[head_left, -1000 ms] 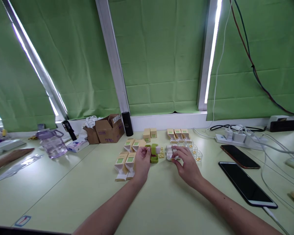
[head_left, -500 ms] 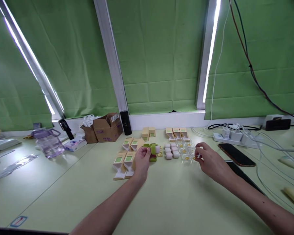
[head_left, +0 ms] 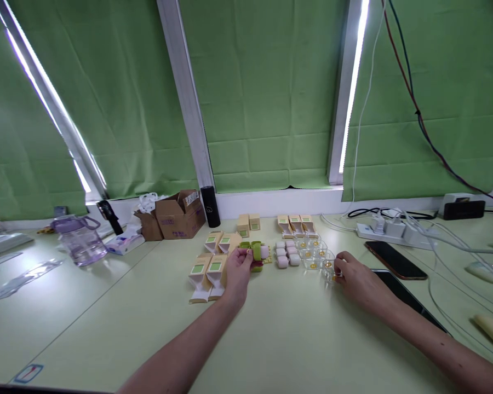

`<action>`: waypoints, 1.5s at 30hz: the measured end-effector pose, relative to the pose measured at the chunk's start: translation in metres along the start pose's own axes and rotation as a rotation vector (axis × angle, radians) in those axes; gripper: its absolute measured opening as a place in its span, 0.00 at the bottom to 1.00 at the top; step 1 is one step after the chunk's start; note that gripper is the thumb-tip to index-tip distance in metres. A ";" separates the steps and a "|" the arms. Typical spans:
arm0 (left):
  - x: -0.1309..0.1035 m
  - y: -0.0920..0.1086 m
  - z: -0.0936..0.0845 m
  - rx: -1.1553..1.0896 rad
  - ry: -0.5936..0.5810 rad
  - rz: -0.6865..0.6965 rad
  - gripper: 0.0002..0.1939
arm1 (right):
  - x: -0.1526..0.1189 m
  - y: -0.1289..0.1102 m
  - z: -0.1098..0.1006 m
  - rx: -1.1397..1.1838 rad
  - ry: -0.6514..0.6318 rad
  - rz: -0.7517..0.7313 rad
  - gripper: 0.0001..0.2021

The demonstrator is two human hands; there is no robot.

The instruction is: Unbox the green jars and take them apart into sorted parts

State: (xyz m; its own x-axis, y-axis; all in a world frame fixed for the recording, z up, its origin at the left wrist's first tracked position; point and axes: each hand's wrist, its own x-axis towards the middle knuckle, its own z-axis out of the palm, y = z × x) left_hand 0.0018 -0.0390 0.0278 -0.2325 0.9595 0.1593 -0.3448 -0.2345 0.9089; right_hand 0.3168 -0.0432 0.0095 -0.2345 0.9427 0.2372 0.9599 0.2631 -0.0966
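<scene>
My left hand [head_left: 239, 269] pinches a small green case [head_left: 257, 250] with a pale pink piece at its right end, beside the open cardboard boxes [head_left: 217, 269]. Under it lies another green item, partly hidden. My right hand [head_left: 355, 278] has its fingertips closed on a clear cup [head_left: 327, 273] with a yellow spot, at the front right of a group of similar clear cups [head_left: 307, 254]. Between the hands stand several pale pink and white pieces [head_left: 282, 261], with small yellow pieces [head_left: 270, 254] to their left.
Behind are more small boxes [head_left: 296, 225], a brown carton [head_left: 181, 216] and a black cylinder [head_left: 210, 206]. A purple bottle [head_left: 80, 243] stands left. Two phones [head_left: 395, 259], a power strip [head_left: 398, 232] and white cables lie right.
My right hand has moved a little toward me and to the right, with a clear cup now at the front right of the group. My left hand stays nearly still with the green case.
</scene>
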 end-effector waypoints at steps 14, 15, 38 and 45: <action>-0.003 0.001 0.002 -0.090 -0.104 -0.097 0.20 | 0.016 -0.056 -0.058 0.153 0.384 -0.130 0.12; -0.003 0.002 0.002 -0.097 -0.110 -0.110 0.20 | 0.019 -0.067 -0.057 0.190 0.423 -0.188 0.14; -0.012 0.009 0.008 -0.033 -0.262 -0.193 0.25 | 0.041 -0.130 0.015 1.247 0.339 -0.247 0.13; -0.010 0.008 0.004 0.028 -0.199 -0.114 0.23 | 0.043 -0.131 0.028 1.812 0.087 -0.022 0.23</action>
State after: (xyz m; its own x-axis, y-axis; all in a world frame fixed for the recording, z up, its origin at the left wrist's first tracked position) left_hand 0.0056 -0.0498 0.0348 -0.0082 0.9920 0.1256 -0.3329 -0.1212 0.9351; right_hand 0.1767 -0.0317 0.0057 -0.1792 0.9396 0.2915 -0.3939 0.2030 -0.8965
